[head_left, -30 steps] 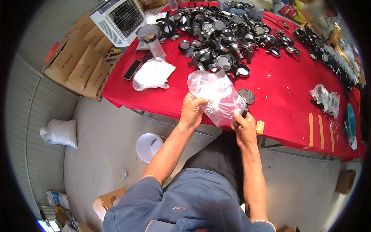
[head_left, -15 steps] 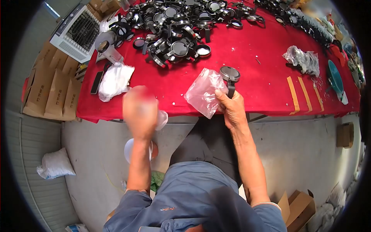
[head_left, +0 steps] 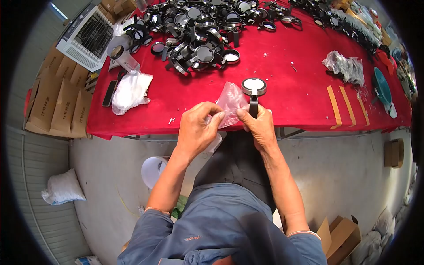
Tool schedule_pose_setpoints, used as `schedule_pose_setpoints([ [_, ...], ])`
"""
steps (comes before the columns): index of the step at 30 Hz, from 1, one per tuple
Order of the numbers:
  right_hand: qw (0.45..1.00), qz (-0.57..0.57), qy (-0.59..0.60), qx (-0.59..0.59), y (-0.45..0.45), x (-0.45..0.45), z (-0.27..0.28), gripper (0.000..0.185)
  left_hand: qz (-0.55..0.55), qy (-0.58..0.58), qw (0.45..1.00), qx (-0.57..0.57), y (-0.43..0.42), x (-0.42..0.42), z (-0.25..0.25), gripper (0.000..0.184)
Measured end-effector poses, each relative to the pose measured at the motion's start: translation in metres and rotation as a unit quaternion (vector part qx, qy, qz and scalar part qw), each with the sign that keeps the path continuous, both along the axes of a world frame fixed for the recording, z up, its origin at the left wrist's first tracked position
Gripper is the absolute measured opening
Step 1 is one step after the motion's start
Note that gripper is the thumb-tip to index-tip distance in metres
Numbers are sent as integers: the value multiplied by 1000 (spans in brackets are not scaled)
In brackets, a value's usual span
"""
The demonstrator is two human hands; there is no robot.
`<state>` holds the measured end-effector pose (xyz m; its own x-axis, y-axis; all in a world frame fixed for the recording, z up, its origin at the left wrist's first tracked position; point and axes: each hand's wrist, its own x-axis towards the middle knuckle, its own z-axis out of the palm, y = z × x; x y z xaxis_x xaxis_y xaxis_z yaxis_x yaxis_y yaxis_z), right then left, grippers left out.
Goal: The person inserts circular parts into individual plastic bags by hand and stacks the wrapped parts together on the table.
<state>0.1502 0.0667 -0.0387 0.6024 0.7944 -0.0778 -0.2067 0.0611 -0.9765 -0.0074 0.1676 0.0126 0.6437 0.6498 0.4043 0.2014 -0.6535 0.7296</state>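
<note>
Okay, red-covered surface (head_left: 282, 88) spans the frame. Air cooler (head_left: 88, 39) stands at far left, by upright cardboard boxes (head_left: 53, 104). Big heap of round parts (head_left: 198, 31), black and silver, sits across the back; many have black handles. More dark parts (head_left: 340, 27) lie in a strip at back right.

Floor: open carton (head_left: 342, 238) lower right, white sack (head_left: 64, 187) at left by the wall, small brown box (head_left: 394, 153) at right, white bucket (head_left: 153, 172) near the left forearm.

Hands are both over the near edge, side by side. Left hand (head_left: 198, 128): closed on clear film (head_left: 213, 145) that hangs below it, thumb and index tips at the left edge of the clear bag (head_left: 232, 104). Can't tell if film and bag are one piece. Right hand (head_left: 260, 128): gripping the single round part (head_left: 254, 85) by its black handle, thumb also at the bag's right edge. Part is upright above the fist, pale face toward the camera. Bag is between the hands, just left of the part.

Left side of the surface: white plastic bundle (head_left: 131, 92), jar (head_left: 125, 58) behind it, phone (head_left: 110, 93) beside it. Right side: crumpled clear plastic (head_left: 345, 67), teal dish (head_left: 382, 86), three tape strips (head_left: 347, 106). Small white scraps (head_left: 171, 120) dot the cloth.
</note>
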Motion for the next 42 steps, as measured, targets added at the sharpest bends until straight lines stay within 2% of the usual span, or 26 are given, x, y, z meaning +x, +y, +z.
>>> schedule_pose_setpoints([
  [2,992,-15,-109,-59,-10,17,-5,42,31,17,999,-12,6,3,-5,9],
  [3,995,-39,-92,-8,-18,17,-6,48,33,4,999,6,7,5,-7,9],
  [4,999,13,-39,9,-33,26,-9,48,33,4,999,6,6,6,-6,9],
  [6,992,44,-77,92,-52,26,-10,48,39,14,999,-28,3,9,-6,11],
  [9,983,115,-83,113,-63,21,-10,45,21,23,1000,-1,0,15,-5,9],
  [13,983,165,-67,49,-63,17,-22,42,15,-17,1000,8,2,17,-7,8],
  [15,980,177,-89,-1,-61,16,-17,42,-46,-12,994,-99,1,14,-1,7],
  [16,980,168,-107,-1,-59,14,-11,41,-48,-11,994,-100,2,13,-1,7],
  [17,980,166,-106,-1,-56,13,-6,41,-92,-8,990,-102,2,12,0,7],
  [18,976,152,-158,-14,-53,12,-3,39,-136,-4,985,-104,3,11,1,7],
  [19,968,138,-210,-26,-51,12,-1,38,-140,9,984,-106,4,11,2,10],
  [21,966,131,-221,-27,-50,13,-2,36,-154,4,983,-96,11,10,0,11],
  [23,981,162,-105,-30,-51,14,-1,37,-178,-10,978,-112,22,11,-6,13],
  [26,993,101,-60,-19,-52,12,5,40,-188,-12,969,-161,27,6,-7,13],
  [28,989,97,-103,-48,-46,9,7,40,-193,-23,971,-143,25,8,-9,13],
  [31,969,75,-231,-53,-32,-1,-9,35,-266,-16,949,-167,23,12,-6,19],
  [32,965,53,-256,-20,-27,-6,-5,24,-292,-27,930,-222,22,12,-7,20],
  [34,920,138,-355,-95,-24,-2,6,18,-338,-24,893,-295,21,12,-9,20],
  [35,944,83,-319,-3,-21,-7,-6,25,-339,-24,893,-295,20,11,-7,20],
  [37,943,79,-322,2,-20,-3,-13,29,-348,-29,855,-384,16,7,-2,21],
  [39,933,77,-349,-36,-25,3,-14,33,-323,-68,898,-290,13,6,-13,28],
  [40,929,32,-368,6,-24,4,-23,31,-310,-78,913,-255,9,4,-18,34],
  [42,920,-23,-386,59,-22,3,-23,26,-238,-157,889,-359,-3,4,-45,35],
])
